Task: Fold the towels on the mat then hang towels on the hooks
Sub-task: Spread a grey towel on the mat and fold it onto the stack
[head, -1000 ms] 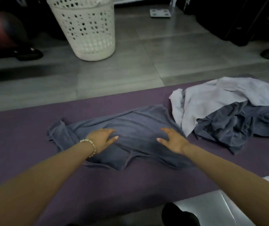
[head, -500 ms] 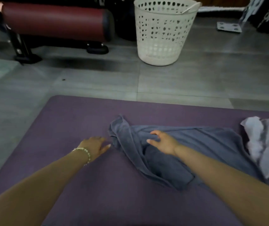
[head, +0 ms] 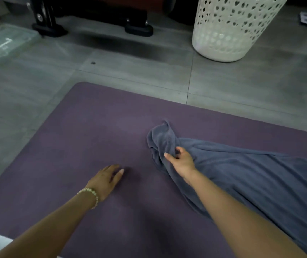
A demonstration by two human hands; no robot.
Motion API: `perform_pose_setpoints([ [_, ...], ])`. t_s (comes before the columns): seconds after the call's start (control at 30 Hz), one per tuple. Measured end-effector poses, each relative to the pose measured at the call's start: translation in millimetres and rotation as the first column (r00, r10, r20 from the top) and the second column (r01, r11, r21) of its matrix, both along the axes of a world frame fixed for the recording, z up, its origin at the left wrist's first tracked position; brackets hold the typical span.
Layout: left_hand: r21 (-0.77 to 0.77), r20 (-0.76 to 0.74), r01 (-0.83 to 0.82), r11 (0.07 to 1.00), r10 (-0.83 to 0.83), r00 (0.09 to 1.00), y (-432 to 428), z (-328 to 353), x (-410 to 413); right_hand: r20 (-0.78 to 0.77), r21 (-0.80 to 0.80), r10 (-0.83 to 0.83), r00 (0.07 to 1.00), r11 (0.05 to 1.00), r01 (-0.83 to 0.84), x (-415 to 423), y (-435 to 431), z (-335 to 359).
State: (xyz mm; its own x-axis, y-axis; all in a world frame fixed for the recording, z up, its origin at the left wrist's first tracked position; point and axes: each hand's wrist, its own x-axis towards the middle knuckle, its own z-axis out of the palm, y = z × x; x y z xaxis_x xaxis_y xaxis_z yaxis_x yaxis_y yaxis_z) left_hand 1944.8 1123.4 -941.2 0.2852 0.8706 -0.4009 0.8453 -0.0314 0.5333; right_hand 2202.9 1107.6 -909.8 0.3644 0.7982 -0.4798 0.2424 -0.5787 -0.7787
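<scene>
Surroundings: A black metal equipment frame (head: 52,25) is standing on the floor, well beyond the mat.
Container: A white perforated plastic laundry basket (head: 227,30) is standing upright past the mat's far edge; its inside is out of view.
Surface: A purple rubber mat (head: 93,127) is lying on grey floor tiles (head: 37,81).
Towel: A slate-blue terry towel (head: 242,174) is lying crumpled on the mat's right part.
Right hand (head: 181,162): You are gripping the towel's bunched left end, fingers curled into its folds.
Left hand (head: 106,180): You are resting it flat on bare mat, fingers straight, apart from the towel.
</scene>
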Motion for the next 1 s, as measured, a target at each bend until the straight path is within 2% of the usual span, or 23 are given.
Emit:
perform_pose_setpoints([
  [0.07,-0.046,0.165,-0.161,0.986,0.166,0.972,2.6,7.0,3.0,0.017,0.113,0.111,0.994,0.987,-0.112,-22.7,0.0,6.6],
  [0.1,-0.139,0.268,-0.275,0.951,0.304,0.914,5.4,12.8,6.8,-0.003,0.167,0.195,0.981,0.967,-0.192,-38.4,-2.3,10.7],
  [0.13,-0.277,0.352,-0.370,0.887,0.452,0.819,9.4,16.1,8.1,-0.038,0.205,0.302,0.953,0.935,-0.289,-56.2,-6.5,13.9],
  [0.2,-0.535,0.405,-0.439,0.722,0.675,0.616,14.9,20.3,5.1,-0.170,0.209,0.517,0.839,0.851,-0.482,-94.3,-22.6,21.2],
  [0.23,-0.615,0.403,-0.439,0.655,0.740,0.539,15.0,23.0,0.6,-0.241,0.188,0.605,0.759,0.796,-0.575,-111.4,-33.0,21.1],
  [0.3,-0.701,0.386,-0.425,0.572,0.806,0.449,12.4,24.1,-14.0,-0.331,0.119,0.723,0.606,0.669,-0.733,-133.5,-53.5,14.8],
  [0.33,-0.719,0.366,-0.429,0.547,0.822,0.436,9.7,22.6,-22.1,-0.364,0.077,0.761,0.537,0.600,-0.797,-136.9,-61.0,10.6],
  [0.4,-0.716,0.315,-0.459,0.526,0.830,0.460,3.3,19.3,-35.0,-0.463,-0.026,0.749,0.473,0.522,-0.852,-131.6,-67.3,6.3],
  [0.43,-0.703,0.291,-0.473,0.532,0.821,0.491,-0.1,18.0,-39.5,-0.475,-0.057,0.729,0.493,0.534,-0.844,-124.1,-64.1,8.3],
  [0.47,-0.681,0.264,-0.485,0.548,0.802,0.535,-3.3,13.8,-44.5,-0.427,-0.058,0.713,0.556,0.592,-0.804,-114.6,-56.5,8.6],
  [0.53,-0.604,0.237,-0.489,0.629,0.728,0.643,-7.8,7.7,-45.4,-0.174,-0.004,0.639,0.749,0.760,-0.650,-85.4,-32.5,8.4],
  [0.6,-0.517,0.256,-0.460,0.722,0.644,0.721,-8.8,3.3,-37.3,0.114,0.097,0.501,0.858,0.854,-0.512,-53.2,-5.8,4.7],
  [0.67,-0.459,0.266,-0.418,0.784,0.570,0.777,-5.1,3.7,-24.4,0.366,0.059,0.422,0.829,0.879,-0.473,-29.5,15.8,0.6],
  [0.73,-0.439,0.248,-0.363,0.822,0.499,0.830,0.3,2.8,-12.1,0.492,-0.133,0.471,0.732,0.872,-0.471,-15.6,30.0,-0.3],
  [0.8,-0.419,0.188,-0.290,0.861,0.394,0.900,3.4,-1.3,-2.0,0.461,-0.328,0.561,0.687,0.827,-0.456,-10.1,37.6,0.6],
  [0.87,-0.358,0.038,-0.199,0.912,0.227,0.973,1.8,-7.0,5.1,0.384,-0.417,0.585,0.715,0.800,-0.430,-8.0,38.0,-2.4],
  [0.93,-0.266,-0.061,-0.129,0.955,0.116,0.991,-0.7,-4.9,10.3,0.371,-0.377,0.535,0.759,0.834,-0.403,-4.6,31.3,-7.3],
  [1.0,-0.284,0.074,-0.163,0.945,0.192,0.979,-2.7,1.0,15.6,0.304,-0.320,0.441,0.845,0.882,-0.346,-1.1,22.4,-11.3],
])
